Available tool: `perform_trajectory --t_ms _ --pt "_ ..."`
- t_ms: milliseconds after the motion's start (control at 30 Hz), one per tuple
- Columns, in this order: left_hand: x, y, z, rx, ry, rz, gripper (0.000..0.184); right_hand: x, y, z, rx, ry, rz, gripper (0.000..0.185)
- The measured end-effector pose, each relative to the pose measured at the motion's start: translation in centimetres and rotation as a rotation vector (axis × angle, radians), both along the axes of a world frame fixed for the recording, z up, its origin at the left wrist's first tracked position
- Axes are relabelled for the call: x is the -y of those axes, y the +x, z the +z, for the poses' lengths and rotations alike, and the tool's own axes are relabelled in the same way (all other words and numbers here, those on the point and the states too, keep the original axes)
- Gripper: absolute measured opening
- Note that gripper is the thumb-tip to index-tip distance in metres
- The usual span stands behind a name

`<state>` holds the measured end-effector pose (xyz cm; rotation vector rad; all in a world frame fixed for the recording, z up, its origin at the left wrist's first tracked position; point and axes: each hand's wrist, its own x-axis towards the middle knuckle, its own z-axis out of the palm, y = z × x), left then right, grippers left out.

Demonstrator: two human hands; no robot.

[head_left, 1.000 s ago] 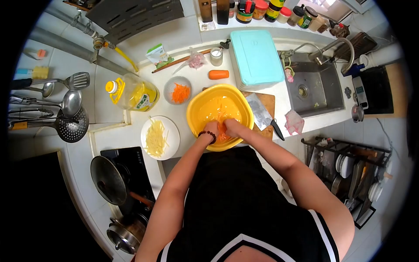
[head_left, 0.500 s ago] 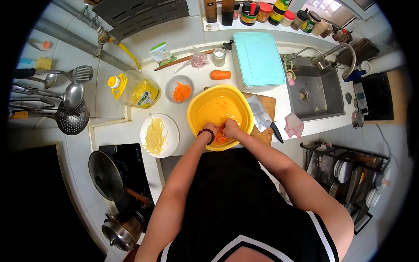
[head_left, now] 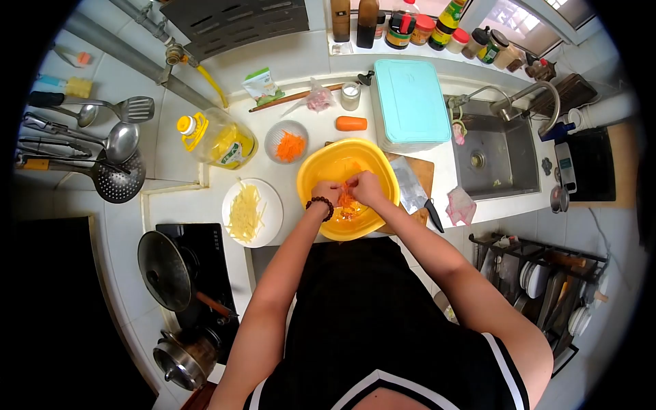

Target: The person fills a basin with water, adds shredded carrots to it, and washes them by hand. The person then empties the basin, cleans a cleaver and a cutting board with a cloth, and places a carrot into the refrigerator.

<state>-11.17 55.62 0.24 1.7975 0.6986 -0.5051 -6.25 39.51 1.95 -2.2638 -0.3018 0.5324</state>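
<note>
Both hands are inside a yellow basin [head_left: 314, 162] that holds water and orange carrot shreds [head_left: 348, 202]. My left hand [head_left: 329, 192], with a dark beaded bracelet at the wrist, is closed on some shreds. Close beside it, my right hand [head_left: 366, 187] has its fingers pinched on shreds too. Left of the basin are a bowl [head_left: 303, 134] with more carrot shreds and a white plate [head_left: 275, 217] with pale yellow strips. A carrot piece [head_left: 351, 124] lies behind the basin. A cleaver [head_left: 410, 188] rests on the wooden board [head_left: 425, 169] at the right.
An oil bottle [head_left: 222, 140] stands at the left, above a stove [head_left: 208, 253] with a lidded pan [head_left: 164, 271] and a pot [head_left: 183, 362]. A turquoise-lidded box [head_left: 412, 102] stands behind the board. Farther right are a sink [head_left: 506, 154] and a pink cloth [head_left: 461, 206].
My hands have risen from low in the basin toward its middle, with carrot shreds between them. The whole view has shifted slightly.
</note>
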Motion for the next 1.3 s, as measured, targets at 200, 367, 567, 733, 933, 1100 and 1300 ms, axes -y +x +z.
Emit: perform_trajectory --t_ms 200,367,567,733,933,1100,1300 --pt "-0.4 1.9 6.6 0.151 -0.134 0.042 0.018 -0.1 3.1 9.2 0.020 0.017 0.086 0.016" --pt "0.2 2.0 7.3 0.215 -0.131 0.071 0.018 0.2 2.8 8.8 0.030 0.088 0.015 0.015" --pt "1.2 1.9 2.8 0.040 -0.034 0.120 0.018 0.1 2.7 3.0 0.128 0.047 0.089 0.016" --pt "1.0 1.9 4.3 0.070 0.006 0.118 0.018 0.2 3.7 5.6 0.019 0.101 0.070 0.016" --pt "1.6 1.2 4.0 0.129 0.084 0.128 0.016 0.3 4.2 5.6 0.094 0.050 0.194 0.017" --pt "1.6 1.1 2.0 -0.048 -0.049 0.262 0.017 0.1 3.1 2.6 0.069 0.104 0.147 0.016" --pt "1.4 2.1 3.3 0.069 -0.197 0.264 0.015 -0.2 3.9 4.3 -0.010 0.051 0.081 0.022"
